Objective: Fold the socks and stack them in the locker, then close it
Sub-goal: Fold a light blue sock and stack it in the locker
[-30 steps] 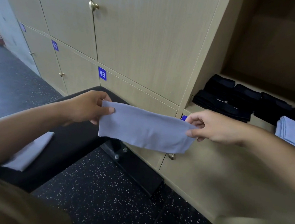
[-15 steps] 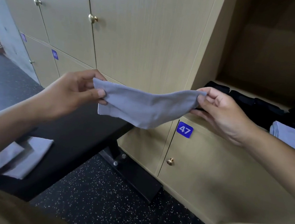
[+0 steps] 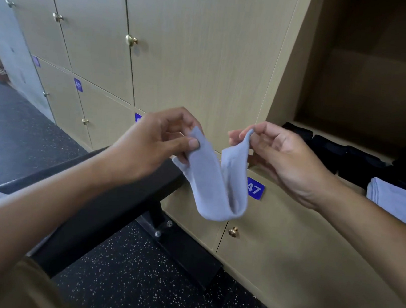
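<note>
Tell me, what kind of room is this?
Probably a gym changing room: rows of numbered wooden lockers, a black bench and a speckled rubber floor.

- open locker (image 3: 365, 77): upper volume free
- shelf floor taken: black socks (image 3: 332, 150), grey folded stack (image 3: 396, 202) at right
- bench (image 3: 110, 195) blocks lower left

Only readable stuff here is the little blue number plates on the locker doors. The clearest one is the blue plate (image 3: 255, 189) on the lower door just under the open locker, white digits reading "47", though the first digit is partly covered by the hanging sock (image 3: 215, 179). Further left another blue plate (image 3: 78, 84) looks like "49", a bit blurry. Two more plates are there but can't be read.
</note>
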A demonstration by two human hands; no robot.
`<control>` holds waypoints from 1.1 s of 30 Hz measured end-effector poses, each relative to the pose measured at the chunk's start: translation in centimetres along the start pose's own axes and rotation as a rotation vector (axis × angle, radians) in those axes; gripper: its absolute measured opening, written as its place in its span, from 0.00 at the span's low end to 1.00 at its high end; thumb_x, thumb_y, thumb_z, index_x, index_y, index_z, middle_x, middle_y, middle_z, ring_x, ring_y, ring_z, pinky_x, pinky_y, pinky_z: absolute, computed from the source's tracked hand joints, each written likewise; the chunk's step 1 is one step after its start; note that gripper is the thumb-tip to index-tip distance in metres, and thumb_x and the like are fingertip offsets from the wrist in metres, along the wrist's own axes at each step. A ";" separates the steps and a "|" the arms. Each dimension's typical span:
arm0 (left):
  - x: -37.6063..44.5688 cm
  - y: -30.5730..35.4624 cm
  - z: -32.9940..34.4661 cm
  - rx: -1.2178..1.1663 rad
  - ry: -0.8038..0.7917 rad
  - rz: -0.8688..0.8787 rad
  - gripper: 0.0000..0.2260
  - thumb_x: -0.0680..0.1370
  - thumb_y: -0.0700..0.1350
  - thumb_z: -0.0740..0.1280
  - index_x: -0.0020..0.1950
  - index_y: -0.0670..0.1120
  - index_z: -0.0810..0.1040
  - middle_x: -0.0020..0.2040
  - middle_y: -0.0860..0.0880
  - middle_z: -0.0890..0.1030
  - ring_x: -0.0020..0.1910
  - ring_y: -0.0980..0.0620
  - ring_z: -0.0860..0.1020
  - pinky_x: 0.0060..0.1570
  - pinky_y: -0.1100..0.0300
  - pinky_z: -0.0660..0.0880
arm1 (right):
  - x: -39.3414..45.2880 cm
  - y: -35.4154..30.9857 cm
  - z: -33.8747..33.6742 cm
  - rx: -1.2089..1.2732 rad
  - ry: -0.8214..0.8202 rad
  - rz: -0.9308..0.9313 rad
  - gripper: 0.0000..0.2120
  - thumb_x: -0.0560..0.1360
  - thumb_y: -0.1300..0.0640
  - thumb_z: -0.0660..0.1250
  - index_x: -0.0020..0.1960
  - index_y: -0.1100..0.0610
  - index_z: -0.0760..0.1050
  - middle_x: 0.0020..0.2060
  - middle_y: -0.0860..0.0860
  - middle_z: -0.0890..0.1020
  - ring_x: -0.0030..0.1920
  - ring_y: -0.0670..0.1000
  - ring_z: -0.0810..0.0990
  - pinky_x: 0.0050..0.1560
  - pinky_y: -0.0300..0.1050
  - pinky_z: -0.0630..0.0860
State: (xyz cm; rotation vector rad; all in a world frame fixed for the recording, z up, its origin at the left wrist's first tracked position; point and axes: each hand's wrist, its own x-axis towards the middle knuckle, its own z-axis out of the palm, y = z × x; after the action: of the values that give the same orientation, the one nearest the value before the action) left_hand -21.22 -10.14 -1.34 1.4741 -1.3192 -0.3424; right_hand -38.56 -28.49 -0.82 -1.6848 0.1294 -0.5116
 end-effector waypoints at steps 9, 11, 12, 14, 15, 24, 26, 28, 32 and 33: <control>1.6 0.7 3.0 0.009 -0.030 0.017 0.03 0.80 0.39 0.70 0.49 0.45 0.78 0.40 0.58 0.83 0.39 0.54 0.80 0.43 0.63 0.76 | -0.4 -0.2 0.7 -0.007 -0.015 0.052 0.07 0.83 0.61 0.62 0.57 0.61 0.77 0.62 0.55 0.81 0.59 0.49 0.83 0.51 0.39 0.80; 1.9 0.9 3.6 0.030 -0.037 0.025 0.02 0.80 0.40 0.70 0.50 0.46 0.78 0.39 0.62 0.82 0.38 0.58 0.79 0.42 0.67 0.74 | -0.5 -0.3 0.7 0.022 -0.014 0.055 0.07 0.82 0.61 0.62 0.56 0.61 0.77 0.61 0.56 0.81 0.56 0.49 0.84 0.50 0.39 0.81; 2.0 0.9 3.9 0.035 -0.036 0.030 0.02 0.81 0.41 0.70 0.50 0.46 0.78 0.39 0.63 0.82 0.38 0.59 0.79 0.42 0.68 0.74 | -0.6 -0.4 0.7 0.039 -0.009 0.056 0.07 0.82 0.61 0.62 0.56 0.61 0.77 0.60 0.56 0.82 0.54 0.49 0.85 0.50 0.39 0.81; 2.3 0.8 4.2 0.034 -0.025 0.035 0.02 0.81 0.42 0.70 0.51 0.45 0.78 0.42 0.61 0.83 0.42 0.55 0.80 0.45 0.66 0.75 | -0.7 -0.6 0.7 0.072 0.008 0.060 0.07 0.82 0.61 0.62 0.56 0.61 0.77 0.57 0.55 0.82 0.53 0.49 0.84 0.49 0.39 0.81; 2.5 0.7 4.4 0.042 -0.024 0.046 0.03 0.81 0.43 0.71 0.51 0.46 0.78 0.45 0.59 0.83 0.46 0.53 0.80 0.50 0.63 0.76 | -0.7 -0.6 0.7 0.083 0.019 0.063 0.06 0.82 0.61 0.62 0.56 0.61 0.77 0.56 0.55 0.82 0.52 0.49 0.84 0.48 0.39 0.81; 3.2 0.4 5.8 -0.040 -0.113 0.027 0.07 0.80 0.47 0.69 0.50 0.45 0.75 0.48 0.40 0.80 0.44 0.52 0.77 0.48 0.55 0.73 | -1.5 -1.0 -0.6 0.010 0.064 0.112 0.09 0.83 0.56 0.62 0.58 0.58 0.78 0.56 0.57 0.84 0.50 0.51 0.84 0.51 0.45 0.82; 3.3 0.4 6.3 -0.046 -0.093 0.023 0.08 0.80 0.45 0.72 0.50 0.45 0.74 0.44 0.45 0.78 0.41 0.53 0.75 0.42 0.59 0.72 | -1.6 -0.9 -1.2 -0.052 0.099 0.136 0.14 0.84 0.51 0.60 0.60 0.58 0.78 0.57 0.59 0.83 0.54 0.56 0.84 0.59 0.53 0.80; 3.5 0.4 6.7 -0.044 -0.074 0.036 0.10 0.79 0.44 0.73 0.51 0.44 0.72 0.44 0.50 0.78 0.39 0.53 0.75 0.40 0.60 0.71 | -1.7 -1.0 -1.7 -0.160 0.102 0.171 0.17 0.84 0.47 0.57 0.61 0.57 0.78 0.56 0.56 0.84 0.59 0.56 0.83 0.62 0.53 0.78; 4.1 0.2 7.3 -0.114 -0.003 0.003 0.11 0.78 0.48 0.73 0.53 0.49 0.72 0.44 0.52 0.77 0.39 0.51 0.76 0.41 0.56 0.70 | -2.0 -1.9 -2.8 -0.294 -0.035 0.241 0.20 0.76 0.43 0.67 0.63 0.54 0.77 0.54 0.51 0.86 0.57 0.51 0.85 0.60 0.49 0.79; 4.3 0.2 7.5 -0.137 0.014 -0.016 0.11 0.78 0.48 0.73 0.54 0.49 0.73 0.44 0.53 0.77 0.39 0.51 0.76 0.40 0.56 0.70 | -2.1 -2.0 -3.2 -0.335 -0.049 0.241 0.19 0.75 0.46 0.70 0.62 0.53 0.77 0.54 0.50 0.87 0.56 0.50 0.85 0.59 0.48 0.79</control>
State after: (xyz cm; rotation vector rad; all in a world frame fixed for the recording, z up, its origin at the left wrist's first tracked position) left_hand -25.66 -17.56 -2.23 1.3701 -1.2489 -0.4235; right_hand -42.10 -30.24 0.82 -1.9733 0.3956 -0.2767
